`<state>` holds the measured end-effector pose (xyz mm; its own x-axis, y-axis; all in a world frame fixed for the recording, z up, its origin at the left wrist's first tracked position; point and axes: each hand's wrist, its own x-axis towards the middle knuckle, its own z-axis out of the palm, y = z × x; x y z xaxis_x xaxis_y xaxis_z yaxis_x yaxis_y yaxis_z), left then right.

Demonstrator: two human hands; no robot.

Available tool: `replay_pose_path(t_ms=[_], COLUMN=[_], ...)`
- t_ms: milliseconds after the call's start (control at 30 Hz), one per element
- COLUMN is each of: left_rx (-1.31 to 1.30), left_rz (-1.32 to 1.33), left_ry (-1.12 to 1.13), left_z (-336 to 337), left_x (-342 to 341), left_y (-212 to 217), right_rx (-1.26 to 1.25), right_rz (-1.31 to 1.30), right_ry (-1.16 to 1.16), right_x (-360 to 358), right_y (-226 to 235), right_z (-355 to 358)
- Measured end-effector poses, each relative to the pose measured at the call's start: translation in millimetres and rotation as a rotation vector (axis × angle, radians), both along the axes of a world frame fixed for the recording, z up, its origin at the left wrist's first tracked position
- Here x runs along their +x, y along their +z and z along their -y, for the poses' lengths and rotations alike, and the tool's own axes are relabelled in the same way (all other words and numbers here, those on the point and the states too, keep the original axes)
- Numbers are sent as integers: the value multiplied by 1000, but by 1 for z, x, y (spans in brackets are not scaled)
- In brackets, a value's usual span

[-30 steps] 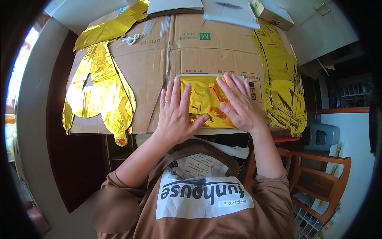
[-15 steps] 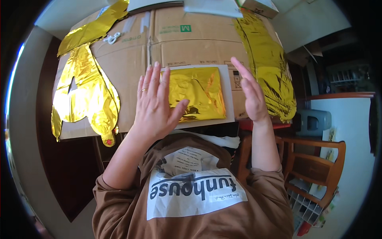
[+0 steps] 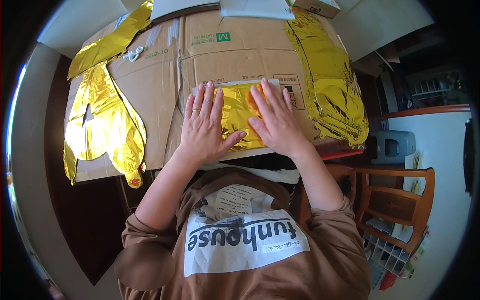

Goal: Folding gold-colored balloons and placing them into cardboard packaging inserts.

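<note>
A folded sheet of shiny gold foil point(image 3: 235, 107) lies on a white board point(image 3: 200, 89) in front of me. My left hand point(image 3: 202, 122) rests flat over its left side, fingers stretched out and a ring on one of them. On the foil's right side lies my right hand point(image 3: 277, 120), palm down with fingers spread. Both thumbs point inward over the foil. Much of the foil and the board is hidden under my hands.
Cardboard point(image 3: 225, 60) covers the table. A flat gold foil balloon point(image 3: 127, 132) lies at left, another crinkled gold foil piece point(image 3: 335, 100) at right. Small white rings point(image 3: 133, 54) sit at upper left. A wooden chair point(image 3: 395, 200) and a grey-blue stool point(image 3: 395, 150) stand at right.
My right hand has come down and left from beside the board onto the foil. The left hand stays on the foil's left side, having shifted slightly right.
</note>
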<state>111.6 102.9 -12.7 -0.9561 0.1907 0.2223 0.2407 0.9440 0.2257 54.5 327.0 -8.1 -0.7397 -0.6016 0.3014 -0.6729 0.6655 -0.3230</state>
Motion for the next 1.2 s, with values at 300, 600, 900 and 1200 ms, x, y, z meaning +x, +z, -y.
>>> replay_pose_path(t_ms=[300,600,900,1200], left_rx=[31,67,46,43], left_rz=[26,10,17,32], left_ry=[4,-22,-20,14], left_z=[1,-4,-9,-10], left_x=[1,-2,-2,-1], left_y=[3,4,4,4], right_rx=[-355,-241,-260,-308], right_rz=[702,691,606,672], right_ry=[-371,-422,-431,-448], right_x=[24,41,49,46], right_y=[47,47,38,40], right_z=[-64,-44,-30,-29])
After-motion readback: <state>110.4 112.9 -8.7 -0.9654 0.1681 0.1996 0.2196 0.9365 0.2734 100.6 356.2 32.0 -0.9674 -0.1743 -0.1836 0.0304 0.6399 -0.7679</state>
